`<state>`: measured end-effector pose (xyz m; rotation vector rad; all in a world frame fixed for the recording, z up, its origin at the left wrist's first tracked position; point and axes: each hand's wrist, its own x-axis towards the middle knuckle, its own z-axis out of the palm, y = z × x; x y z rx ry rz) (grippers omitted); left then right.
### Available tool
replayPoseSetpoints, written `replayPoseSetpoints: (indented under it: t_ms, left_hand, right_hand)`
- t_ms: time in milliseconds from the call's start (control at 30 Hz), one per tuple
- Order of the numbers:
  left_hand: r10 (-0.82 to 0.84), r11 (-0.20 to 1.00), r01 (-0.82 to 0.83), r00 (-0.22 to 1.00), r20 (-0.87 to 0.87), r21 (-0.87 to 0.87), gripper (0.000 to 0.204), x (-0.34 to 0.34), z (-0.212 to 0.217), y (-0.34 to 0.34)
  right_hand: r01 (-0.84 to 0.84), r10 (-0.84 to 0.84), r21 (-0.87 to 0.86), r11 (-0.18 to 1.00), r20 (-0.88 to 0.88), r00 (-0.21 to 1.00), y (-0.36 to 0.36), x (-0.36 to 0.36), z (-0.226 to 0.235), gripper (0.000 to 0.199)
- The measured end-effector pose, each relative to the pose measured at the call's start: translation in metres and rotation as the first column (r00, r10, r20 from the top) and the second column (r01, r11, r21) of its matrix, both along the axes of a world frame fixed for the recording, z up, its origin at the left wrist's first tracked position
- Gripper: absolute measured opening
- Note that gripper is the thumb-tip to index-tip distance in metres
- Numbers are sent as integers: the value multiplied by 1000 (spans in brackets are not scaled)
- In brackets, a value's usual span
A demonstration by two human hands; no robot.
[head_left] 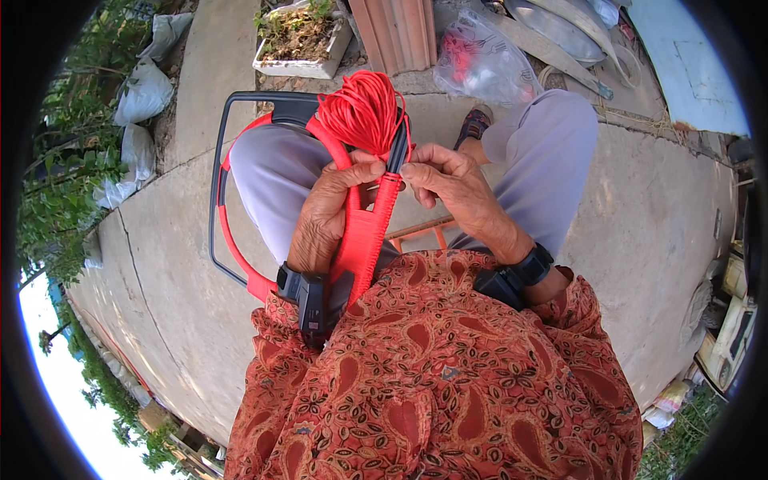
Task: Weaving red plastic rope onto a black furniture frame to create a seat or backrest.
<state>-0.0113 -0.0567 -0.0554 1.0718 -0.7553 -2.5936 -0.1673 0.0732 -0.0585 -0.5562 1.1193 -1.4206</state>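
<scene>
One red-wrapped bar point(387, 196) between the fingers point(430, 170)

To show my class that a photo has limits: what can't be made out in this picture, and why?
All in the head view:
Left hand: most fingers, hidden behind the red woven band.
Right hand: whether its fingertips pinch a strand, too small to tell.
Dark frame: part, hidden by the trousers.
Orange bars: the rest, hidden by the patterned shirt.
Plastic bag: contents, blurred by its folds.
</scene>
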Motion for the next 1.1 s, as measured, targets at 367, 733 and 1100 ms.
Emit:
replayPoseSetpoints:
  t_ms: [367, 733, 1100]
  left_hand:
    - [-19, 1000, 19, 1000, -4, 0, 13, 1, -1, -2]
    - [-18, 1000, 18, 1000, -11, -2, 11, 2, -3, -1]
    - [14, 1000, -14, 1000, -7, -5, 8, -2, 5, 0]
  right_hand:
    - [7, -7, -5, 1000, 17, 1000, 2, 1, -2, 18]
    - [53, -79, 131, 990, 203, 976, -1, 4, 1, 27]
    - [7, -26, 161, 987, 116, 993, -1, -2, 8, 29]
